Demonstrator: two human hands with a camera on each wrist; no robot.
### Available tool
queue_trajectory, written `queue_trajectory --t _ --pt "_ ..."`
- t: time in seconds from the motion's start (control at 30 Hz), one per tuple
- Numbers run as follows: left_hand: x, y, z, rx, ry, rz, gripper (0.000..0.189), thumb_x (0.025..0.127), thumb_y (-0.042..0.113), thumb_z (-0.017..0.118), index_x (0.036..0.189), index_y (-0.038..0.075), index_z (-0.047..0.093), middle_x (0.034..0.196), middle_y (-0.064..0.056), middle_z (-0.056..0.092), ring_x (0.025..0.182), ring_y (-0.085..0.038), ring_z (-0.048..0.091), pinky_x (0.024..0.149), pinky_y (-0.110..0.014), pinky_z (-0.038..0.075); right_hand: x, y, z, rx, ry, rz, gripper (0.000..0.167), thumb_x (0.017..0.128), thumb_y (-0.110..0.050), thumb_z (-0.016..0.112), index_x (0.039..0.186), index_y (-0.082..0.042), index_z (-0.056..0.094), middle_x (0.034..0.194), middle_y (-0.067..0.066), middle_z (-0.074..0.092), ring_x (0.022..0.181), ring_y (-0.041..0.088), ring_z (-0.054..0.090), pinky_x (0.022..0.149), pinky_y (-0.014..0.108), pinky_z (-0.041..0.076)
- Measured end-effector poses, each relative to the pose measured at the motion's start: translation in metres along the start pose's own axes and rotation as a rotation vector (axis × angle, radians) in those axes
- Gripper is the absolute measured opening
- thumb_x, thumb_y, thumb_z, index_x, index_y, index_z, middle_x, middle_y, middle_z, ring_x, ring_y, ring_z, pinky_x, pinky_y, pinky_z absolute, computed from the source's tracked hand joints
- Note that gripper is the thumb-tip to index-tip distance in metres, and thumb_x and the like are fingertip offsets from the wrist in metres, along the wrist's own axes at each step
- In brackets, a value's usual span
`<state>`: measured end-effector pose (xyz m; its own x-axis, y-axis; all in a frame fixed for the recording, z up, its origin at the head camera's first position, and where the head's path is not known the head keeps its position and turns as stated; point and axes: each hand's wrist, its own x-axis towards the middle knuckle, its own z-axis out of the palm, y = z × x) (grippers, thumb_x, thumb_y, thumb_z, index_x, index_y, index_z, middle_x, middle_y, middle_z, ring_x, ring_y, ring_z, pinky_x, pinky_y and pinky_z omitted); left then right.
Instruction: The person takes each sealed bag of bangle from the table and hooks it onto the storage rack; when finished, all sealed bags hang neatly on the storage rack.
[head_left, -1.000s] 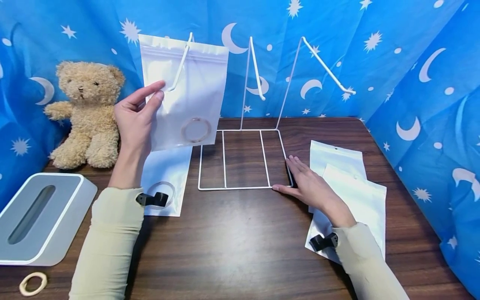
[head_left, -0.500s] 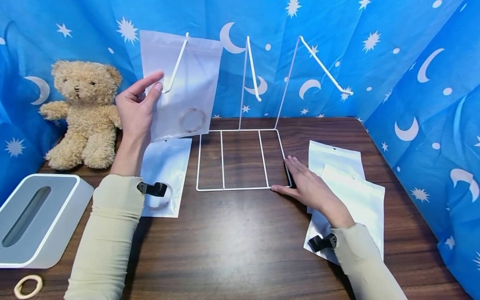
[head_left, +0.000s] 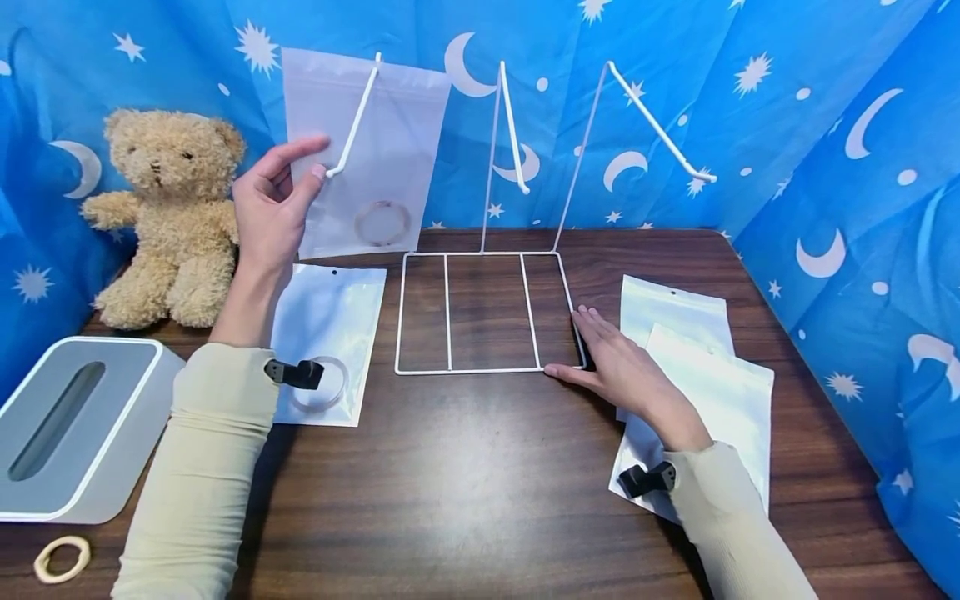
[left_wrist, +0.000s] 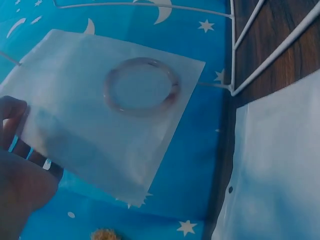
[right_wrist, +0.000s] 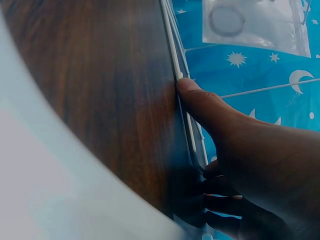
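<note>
"Bag (head_left: 382, 162), where?"
"Hanging on left hook (head_left: 354, 125) (ring (left_wrist: 174, 95) showing through). Left grip (head_left: 273, 200): thumb and index apart, near hook tip."
"Other side?"
"Right grip (head_left: 622, 371): spread, touching stand (head_left: 448, 312) corner, which sits on surface (head_left: 450, 483)."

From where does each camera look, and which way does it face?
Head: worn on the head, facing forward and down at the white rack; left grip, right grip and sleeves show.
Left wrist: on that wrist, toward the raised bag; left grip shows.
Right wrist: on that wrist, across the table; right grip shows.
Wrist views share bag and blue curtain.
</note>
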<state>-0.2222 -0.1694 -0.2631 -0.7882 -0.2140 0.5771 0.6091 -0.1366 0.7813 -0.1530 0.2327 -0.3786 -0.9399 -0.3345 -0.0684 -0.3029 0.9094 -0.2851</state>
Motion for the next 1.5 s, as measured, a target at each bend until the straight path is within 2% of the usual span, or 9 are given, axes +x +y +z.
queue_trajectory --t 0.27,0.4,0.47,0.6,0.67,0.77,1.07,1.3,1.5 --pt "-0.013 0.008 -0.026 0.145 0.016 -0.002 0.025 0.089 -0.005 0.066 0.113 -0.004 0.071 0.115 -0.016 0.068 0.108 -0.027 0.060 0.087 -0.028 0.045 0.001 0.001 0.001 0.006 0.008 -0.005 0.106 0.083 -0.075 0.054 0.154 -0.001 0.027 0.158 0.021 0.022 0.144 0.037 0.022 0.109 0.057 0.028" --pt "-0.035 0.009 -0.051 0.474 0.016 -0.157 0.028 0.094 0.004 0.063 0.121 0.003 0.069 0.119 -0.011 0.066 0.107 -0.023 0.059 0.084 -0.025 0.045 0.001 0.001 0.001 0.004 0.002 -0.002 0.106 0.083 -0.074 0.055 0.154 -0.001 0.026 0.158 0.021 0.021 0.144 0.037 0.022 0.109 0.057 0.028" --pt "-0.047 0.010 -0.063 0.695 -0.066 -0.310 0.034 0.096 0.011 0.061 0.129 0.004 0.063 0.126 -0.013 0.062 0.110 -0.025 0.057 0.086 -0.030 0.045 0.002 0.001 0.001 0.003 0.001 0.001 0.106 0.083 -0.074 0.055 0.154 -0.002 0.026 0.159 0.020 0.021 0.144 0.036 0.022 0.109 0.056 0.028" --pt "-0.064 0.008 -0.078 1.061 -0.388 -0.617 0.064 0.099 0.034 0.057 0.146 -0.005 0.037 0.140 -0.030 0.044 0.123 -0.044 0.045 0.094 -0.055 0.042 0.003 0.003 -0.001 0.008 0.010 0.001 0.105 0.083 -0.074 0.054 0.154 -0.002 0.026 0.159 0.020 0.021 0.144 0.036 0.022 0.109 0.056 0.028" --pt "-0.068 0.003 -0.082 1.173 -0.501 -0.690 0.076 0.098 0.042 0.056 0.147 -0.010 0.029 0.139 -0.037 0.038 0.125 -0.053 0.038 0.096 -0.063 0.036 0.003 0.004 -0.002 0.011 0.013 -0.001 0.105 0.084 -0.074 0.055 0.154 -0.001 0.026 0.158 0.021 0.021 0.144 0.036 0.021 0.109 0.056 0.027" --pt "-0.073 -0.005 -0.084 1.276 -0.533 -0.711 0.080 0.094 0.046 0.060 0.139 -0.015 0.035 0.129 -0.042 0.041 0.120 -0.057 0.036 0.096 -0.064 0.034 0.003 0.005 -0.001 0.014 0.007 -0.004 0.105 0.084 -0.074 0.054 0.154 0.000 0.025 0.158 0.021 0.021 0.144 0.036 0.021 0.109 0.057 0.026" --pt "-0.087 -0.015 -0.083 1.381 -0.436 -0.709 0.070 0.084 0.040 0.074 0.115 -0.014 0.043 0.118 -0.047 0.036 0.113 -0.061 0.031 0.086 -0.068 0.034 0.004 0.002 0.001 0.014 -0.001 -0.015 0.106 0.084 -0.075 0.052 0.154 0.000 0.026 0.159 0.021 0.020 0.145 0.036 0.020 0.110 0.056 0.027" --pt "-0.088 -0.019 -0.086 1.312 -0.388 -0.685 0.063 0.082 0.035 0.077 0.115 -0.008 0.045 0.122 -0.043 0.030 0.112 -0.057 0.028 0.090 -0.068 0.024 0.004 0.001 0.000 0.013 -0.005 -0.010 0.105 0.084 -0.074 0.054 0.154 -0.001 0.025 0.159 0.021 0.019 0.145 0.036 0.020 0.110 0.056 0.026" --pt "-0.086 -0.022 -0.093 1.226 -0.347 -0.710 0.060 0.078 0.026 0.083 0.112 -0.005 0.044 0.124 -0.040 0.023 0.099 -0.050 0.038 0.082 -0.059 0.036 0.002 0.001 0.002 0.008 0.004 -0.014 0.104 0.085 -0.073 0.055 0.154 0.000 0.026 0.158 0.022 0.020 0.145 0.037 0.020 0.109 0.056 0.027"
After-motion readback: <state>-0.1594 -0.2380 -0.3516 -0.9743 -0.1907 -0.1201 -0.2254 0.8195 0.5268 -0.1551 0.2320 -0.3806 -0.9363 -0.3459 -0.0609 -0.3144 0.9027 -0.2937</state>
